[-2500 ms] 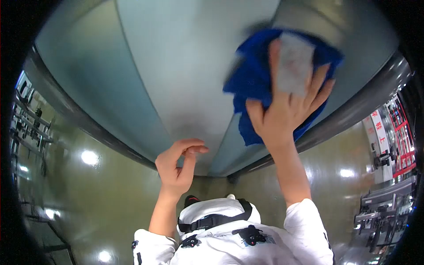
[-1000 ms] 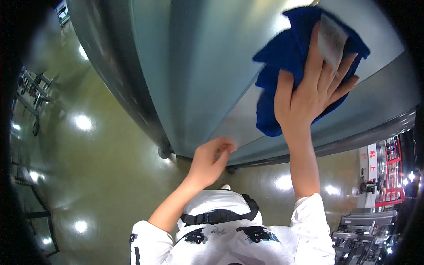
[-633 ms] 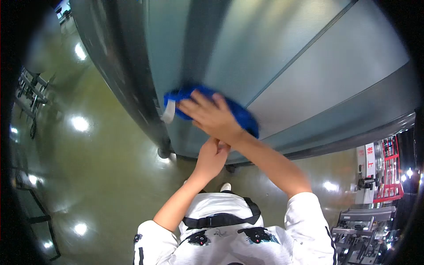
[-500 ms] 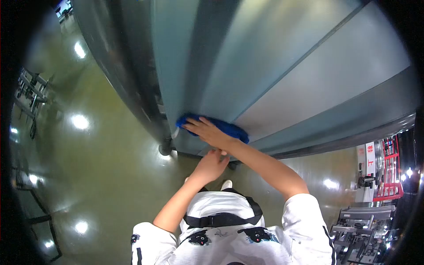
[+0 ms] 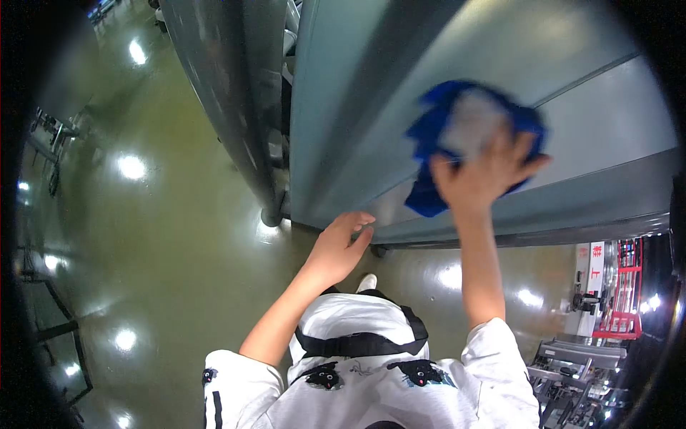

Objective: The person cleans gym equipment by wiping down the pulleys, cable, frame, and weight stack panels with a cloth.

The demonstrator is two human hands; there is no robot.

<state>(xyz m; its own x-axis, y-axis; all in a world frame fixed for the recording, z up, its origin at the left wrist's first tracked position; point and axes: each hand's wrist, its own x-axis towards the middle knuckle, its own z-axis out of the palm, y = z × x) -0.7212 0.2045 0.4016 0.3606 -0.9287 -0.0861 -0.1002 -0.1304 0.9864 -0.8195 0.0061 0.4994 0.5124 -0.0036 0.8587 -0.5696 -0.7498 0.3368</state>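
1. The blue cloth (image 5: 432, 136) has just jumped. Half a second ago it was low down, close to the dark rail (image 5: 239, 93). Now it is up and to the right, on the big grey panel (image 5: 371, 136), well apart from that rail.
2. The right hand (image 5: 486, 175) went with it. Its fingers are spread out on top of the cloth. The hand is blurry, so I cannot tell how hard it pushes.
3. The right arm was crossing in front of the left hand (image 5: 339, 247). Now it points up nearly straight, and the two hands are apart.
4. The left hand has opened a bit. There is a gap between its thumb and bent fingers, and it holds nothing. It is near the low end of the panel; I cannot tell if they touch.
5. The cloth looks more spread out now, with a pale patch (image 5: 471, 121) showing near the fingertips. It covers part of the line in the panel. I think this means the rubbing has moved to a new spot, and both sides of the line get a turn.
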